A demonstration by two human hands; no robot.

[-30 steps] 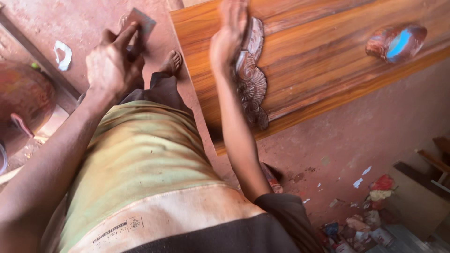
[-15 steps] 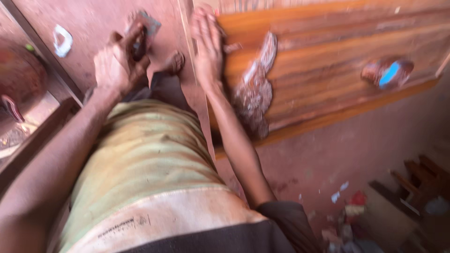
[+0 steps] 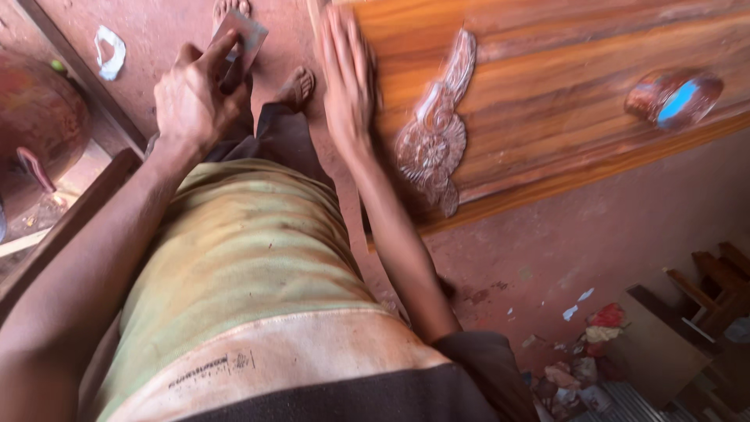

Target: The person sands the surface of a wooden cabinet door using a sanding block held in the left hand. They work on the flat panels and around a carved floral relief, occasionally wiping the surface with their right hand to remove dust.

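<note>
The left hand [image 3: 191, 98] is pinching a small folded piece of sandpaper [image 3: 244, 33] between thumb and fingers, holding it up above the reddish floor [image 3: 562, 227]; the lower part of the sheet is hiding behind the fingers, so its full shape is not showing, and the remaining fingers are curling in toward the palm. The right hand [image 3: 348, 78] is lying flat and open, fingers stretched out together, pressing against the end of a polished wooden panel [image 3: 547, 94] and grasping nothing. Its fingertips are reaching to the panel's upper corner, near the top edge of the view. Just beside that hand, a carved leafy ornament [image 3: 433, 137] is standing out from the panel's face, pale with dust. Farther along, an oval inset [image 3: 673, 98] with a blue sheen is showing, though what it is made of is hard to tell. The panel is running out of view at the top and right. A green and tan shirt [image 3: 234, 266] is filling the lower middle, covering most of the legs; one bare foot [image 3: 297, 86] is peeking out between the hands and a second foot [image 3: 231, 8] is getting cropped at the top. A crumpled white scrap [image 3: 109, 51] is lying on the floor at upper left. At lower right a heap of scraps and containers [image 3: 586, 367] is blurring together beside a wooden frame [image 3: 715, 289], which is partly cut off.
</note>
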